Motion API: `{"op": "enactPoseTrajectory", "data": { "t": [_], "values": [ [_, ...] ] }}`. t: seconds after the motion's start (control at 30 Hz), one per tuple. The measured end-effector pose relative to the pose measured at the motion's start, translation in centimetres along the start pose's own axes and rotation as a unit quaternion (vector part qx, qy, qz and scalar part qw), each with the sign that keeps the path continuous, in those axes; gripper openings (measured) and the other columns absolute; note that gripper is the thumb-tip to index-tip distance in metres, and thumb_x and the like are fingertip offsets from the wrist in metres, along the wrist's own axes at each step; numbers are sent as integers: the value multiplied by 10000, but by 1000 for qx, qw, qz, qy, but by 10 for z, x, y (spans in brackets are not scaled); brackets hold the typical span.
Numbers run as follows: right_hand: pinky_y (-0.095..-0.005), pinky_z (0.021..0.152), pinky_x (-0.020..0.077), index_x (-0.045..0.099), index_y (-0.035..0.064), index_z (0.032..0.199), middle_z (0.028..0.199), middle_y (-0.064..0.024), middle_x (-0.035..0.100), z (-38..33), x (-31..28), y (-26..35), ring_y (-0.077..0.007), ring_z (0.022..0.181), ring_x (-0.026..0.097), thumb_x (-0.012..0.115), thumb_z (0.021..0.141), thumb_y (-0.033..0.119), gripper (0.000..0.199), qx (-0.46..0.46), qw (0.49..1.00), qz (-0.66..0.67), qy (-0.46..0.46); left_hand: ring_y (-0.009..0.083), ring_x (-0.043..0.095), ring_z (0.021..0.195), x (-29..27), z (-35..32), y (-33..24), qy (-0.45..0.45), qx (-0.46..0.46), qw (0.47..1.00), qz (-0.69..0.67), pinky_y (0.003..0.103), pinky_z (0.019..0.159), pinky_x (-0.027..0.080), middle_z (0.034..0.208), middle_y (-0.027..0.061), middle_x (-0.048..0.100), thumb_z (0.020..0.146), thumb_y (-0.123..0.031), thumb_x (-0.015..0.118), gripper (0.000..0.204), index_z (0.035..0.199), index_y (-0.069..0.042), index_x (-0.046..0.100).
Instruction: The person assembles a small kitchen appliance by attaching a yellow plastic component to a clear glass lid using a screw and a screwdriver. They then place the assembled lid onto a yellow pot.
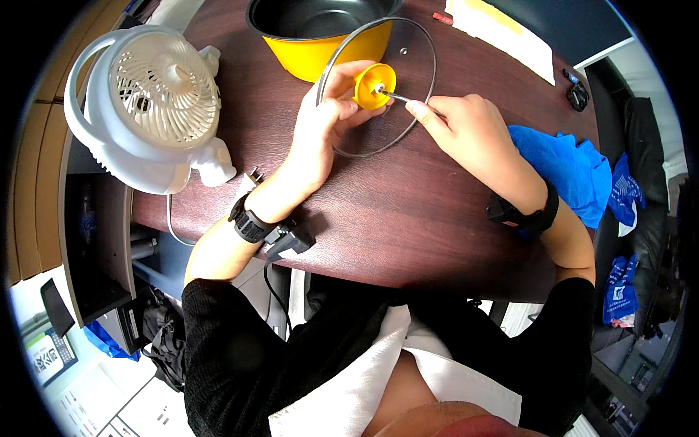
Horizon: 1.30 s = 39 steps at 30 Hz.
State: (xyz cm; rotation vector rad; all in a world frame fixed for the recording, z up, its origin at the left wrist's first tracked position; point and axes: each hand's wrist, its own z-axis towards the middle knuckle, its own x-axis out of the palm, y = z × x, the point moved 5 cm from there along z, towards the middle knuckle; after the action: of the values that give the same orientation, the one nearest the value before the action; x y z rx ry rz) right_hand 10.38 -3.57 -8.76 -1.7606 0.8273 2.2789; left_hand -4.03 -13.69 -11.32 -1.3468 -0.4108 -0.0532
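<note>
My left hand (331, 116) grips a yellow lid knob (366, 75), its hollow side turned toward me. The same hand is at the rim of a round clear lid (435, 62) with a grey edge, held up over the table. My right hand (466, 127) is closed on a slim metal-shafted tool (398, 97), which looks like a screwdriver; its handle is mostly hidden in my fingers. The tool's tip meets the white centre of the knob. Just behind the lid stands a yellow pot (286, 56) with a black inside.
On the left stands a white fan (164, 95). A black power adapter (291, 242) is by my left wrist. A blue cloth (564, 171) lies beyond my right forearm. A small metal ring (404, 51), white papers (510, 44) and a black object (576, 93) are farther back on the table (393, 233).
</note>
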Motion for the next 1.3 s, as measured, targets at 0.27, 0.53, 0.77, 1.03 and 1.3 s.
{"op": "enactPoseTrajectory", "data": {
  "t": [0.27, 0.53, 0.77, 1.03, 1.3],
  "values": [
    [-344, 452, 457, 635, 26, 620, 506, -140, 546, 4, -1, 2, -278, 441, 564, 538, 942, 377, 485, -5, 1000, -29, -10, 287, 499, 1231, 1, -1, 0, 1, 6, 1000, -1, 450, 1071, 369, 1360, 180, 455, 800, -240, 444, 587, 1329, 12, 407],
    [-358, 468, 447, 635, 16, 611, 504, -154, 536, 11, 1, 1, -298, 455, 560, 504, 951, 417, 541, 30, 999, 6, 44, 242, 531, 1149, 1, -6, -5, -14, 57, 996, 64, 367, 1010, 418, 1291, 153, 496, 742, -103, 473, 585, 1324, -40, 448],
    [-318, 429, 350, 482, 58, 528, 442, -37, 402, 19, 23, -16, -152, 398, 447, 456, 964, 478, 606, 138, 952, 206, 179, 293, 450, 1283, 0, -4, -8, 11, 62, 981, 182, 432, 1110, 313, 1398, 137, 401, 703, -145, 466, 667, 1354, -29, 378],
    [-187, 310, 275, 384, 130, 582, 420, 72, 297, 7, 30, -3, -23, 313, 317, 387, 994, 474, 537, 226, 799, 480, 283, 278, 403, 1319, -2, -3, -10, 3, 49, 990, 134, 429, 1106, 313, 1413, 131, 388, 706, -170, 475, 687, 1372, -39, 368],
    [-182, 322, 293, 375, 143, 593, 430, 78, 296, 5, 36, 2, -22, 320, 320, 370, 999, 475, 524, 238, 758, 535, 287, 244, 456, 1194, -3, -3, -8, -18, 67, 985, 158, 394, 1028, 357, 1322, 122, 439, 696, -96, 481, 654, 1340, -32, 391]
  ]
}}
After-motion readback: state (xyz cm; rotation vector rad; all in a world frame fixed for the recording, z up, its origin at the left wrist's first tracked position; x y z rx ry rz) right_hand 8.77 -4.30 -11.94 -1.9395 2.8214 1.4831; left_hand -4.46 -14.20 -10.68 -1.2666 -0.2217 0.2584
